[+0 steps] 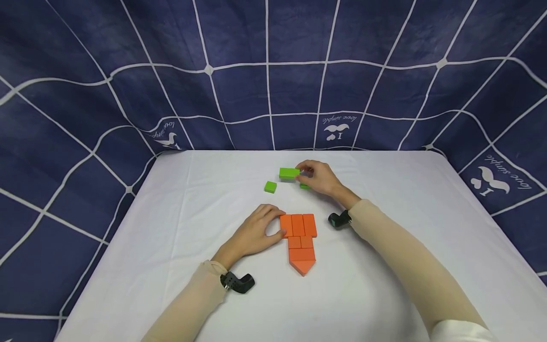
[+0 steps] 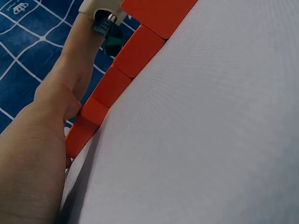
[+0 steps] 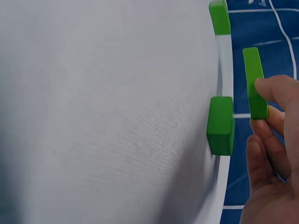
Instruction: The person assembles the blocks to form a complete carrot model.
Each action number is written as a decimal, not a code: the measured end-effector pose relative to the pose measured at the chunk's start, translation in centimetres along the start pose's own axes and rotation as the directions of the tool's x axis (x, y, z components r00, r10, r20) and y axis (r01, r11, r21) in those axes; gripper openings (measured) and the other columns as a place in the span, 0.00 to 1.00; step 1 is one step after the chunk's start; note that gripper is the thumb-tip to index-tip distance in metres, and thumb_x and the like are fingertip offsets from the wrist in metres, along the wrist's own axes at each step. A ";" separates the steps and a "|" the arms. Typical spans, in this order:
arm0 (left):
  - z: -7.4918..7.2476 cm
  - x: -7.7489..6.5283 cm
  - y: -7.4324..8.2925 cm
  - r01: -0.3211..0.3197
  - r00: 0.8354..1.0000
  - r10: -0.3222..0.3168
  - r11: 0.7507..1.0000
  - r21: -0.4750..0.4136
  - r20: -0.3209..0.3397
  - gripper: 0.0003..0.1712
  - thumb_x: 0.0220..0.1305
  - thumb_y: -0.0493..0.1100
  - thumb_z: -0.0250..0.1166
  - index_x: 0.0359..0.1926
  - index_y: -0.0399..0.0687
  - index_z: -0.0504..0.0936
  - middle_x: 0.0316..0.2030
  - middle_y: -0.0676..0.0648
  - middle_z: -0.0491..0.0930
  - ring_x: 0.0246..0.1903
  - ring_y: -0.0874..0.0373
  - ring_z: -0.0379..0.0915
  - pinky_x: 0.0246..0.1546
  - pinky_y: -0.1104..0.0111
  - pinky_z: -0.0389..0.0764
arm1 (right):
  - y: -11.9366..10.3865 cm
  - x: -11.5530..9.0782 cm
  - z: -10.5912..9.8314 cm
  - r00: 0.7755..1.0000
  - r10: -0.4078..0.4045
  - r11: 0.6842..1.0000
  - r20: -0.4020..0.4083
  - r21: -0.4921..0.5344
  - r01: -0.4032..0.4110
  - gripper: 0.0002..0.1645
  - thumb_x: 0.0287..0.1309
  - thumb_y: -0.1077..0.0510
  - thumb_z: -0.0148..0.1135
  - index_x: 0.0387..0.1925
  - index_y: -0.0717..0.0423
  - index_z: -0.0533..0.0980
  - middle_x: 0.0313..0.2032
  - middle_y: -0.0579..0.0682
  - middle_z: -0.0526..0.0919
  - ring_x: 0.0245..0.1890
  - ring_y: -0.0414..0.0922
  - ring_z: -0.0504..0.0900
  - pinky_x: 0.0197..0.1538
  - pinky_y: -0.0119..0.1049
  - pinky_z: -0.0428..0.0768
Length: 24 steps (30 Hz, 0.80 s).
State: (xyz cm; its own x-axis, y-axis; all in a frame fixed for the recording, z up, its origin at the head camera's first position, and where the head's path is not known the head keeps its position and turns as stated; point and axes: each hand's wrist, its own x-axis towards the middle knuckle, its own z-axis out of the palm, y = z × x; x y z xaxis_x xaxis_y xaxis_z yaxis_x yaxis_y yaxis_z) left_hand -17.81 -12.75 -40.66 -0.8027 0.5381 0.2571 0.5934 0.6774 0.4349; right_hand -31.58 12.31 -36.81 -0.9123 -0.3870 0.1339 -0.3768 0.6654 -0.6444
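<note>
My right hand (image 1: 321,178) pinches one end of a long green block (image 1: 287,173) between thumb and fingers. In the right wrist view that long block appears off the cloth, against the blue curtain. A small green block (image 1: 270,187) lies to its left, and another green block (image 1: 304,186) is partly hidden under the right hand. My left hand (image 1: 256,230) holds the leftmost orange block (image 1: 286,225) of a row of three, thumb at its near end and fingertips at its far end. Below the row, more orange blocks (image 1: 301,254) continue down to a triangular point.
A white cloth (image 1: 205,190) covers the table. Blue curtains (image 1: 239,90) with a white grid stand behind it and at both sides. Dark wrist cameras (image 1: 237,282) are strapped to both sleeves.
</note>
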 end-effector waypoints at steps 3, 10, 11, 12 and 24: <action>0.0 0.1 0.0 0.009 1.000 -0.009 1.000 0.004 0.007 0.26 0.69 0.58 0.64 0.63 0.54 0.78 0.60 0.54 0.75 0.64 0.59 0.68 0.70 0.62 0.70 | -0.4 -0.5 -0.2 1.000 -0.018 1.000 0.011 0.013 0.017 0.22 0.64 0.51 0.69 0.56 0.54 0.82 0.51 0.54 0.85 0.51 0.51 0.81 0.60 0.47 0.79; 0.1 0.0 0.0 0.014 1.000 -0.014 1.000 0.001 0.010 0.26 0.69 0.58 0.64 0.63 0.54 0.78 0.60 0.54 0.75 0.64 0.58 0.68 0.70 0.61 0.70 | -1.1 -1.8 -0.3 0.998 -0.055 0.997 0.021 0.058 0.054 0.21 0.62 0.52 0.71 0.54 0.55 0.83 0.48 0.53 0.86 0.48 0.50 0.82 0.59 0.46 0.80; 0.1 0.0 0.0 0.016 1.000 -0.016 1.000 0.000 0.013 0.27 0.69 0.58 0.64 0.63 0.54 0.78 0.60 0.54 0.75 0.64 0.58 0.68 0.70 0.61 0.70 | -1.1 -2.0 -0.3 0.998 -0.060 0.996 0.023 0.066 0.059 0.21 0.62 0.52 0.71 0.54 0.56 0.83 0.48 0.53 0.86 0.48 0.50 0.82 0.58 0.45 0.81; 0.1 -0.1 0.0 0.018 1.000 -0.018 1.000 -0.002 0.016 0.27 0.69 0.58 0.64 0.64 0.54 0.78 0.60 0.54 0.75 0.64 0.59 0.67 0.70 0.61 0.70 | -1.1 -2.3 -0.3 0.998 -0.064 0.996 0.028 0.071 0.062 0.20 0.62 0.52 0.71 0.54 0.56 0.83 0.47 0.52 0.86 0.47 0.50 0.82 0.58 0.45 0.81; 0.2 0.1 0.0 0.020 1.000 -0.020 1.000 -0.005 0.010 0.27 0.68 0.57 0.65 0.64 0.53 0.78 0.61 0.53 0.75 0.64 0.58 0.68 0.70 0.60 0.70 | -0.4 -5.3 -0.4 0.994 -0.051 0.988 0.100 0.152 0.035 0.17 0.61 0.55 0.73 0.50 0.53 0.84 0.46 0.49 0.85 0.46 0.46 0.80 0.59 0.44 0.80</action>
State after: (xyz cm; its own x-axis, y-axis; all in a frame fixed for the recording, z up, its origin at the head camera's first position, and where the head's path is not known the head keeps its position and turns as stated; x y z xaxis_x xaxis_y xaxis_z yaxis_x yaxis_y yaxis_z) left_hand -17.84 -12.63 -40.79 -0.8138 0.5294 0.2398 0.5768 0.6853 0.4445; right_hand -26.66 14.32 -36.94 -0.8716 -0.4818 0.0906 -0.3797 0.5465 -0.7464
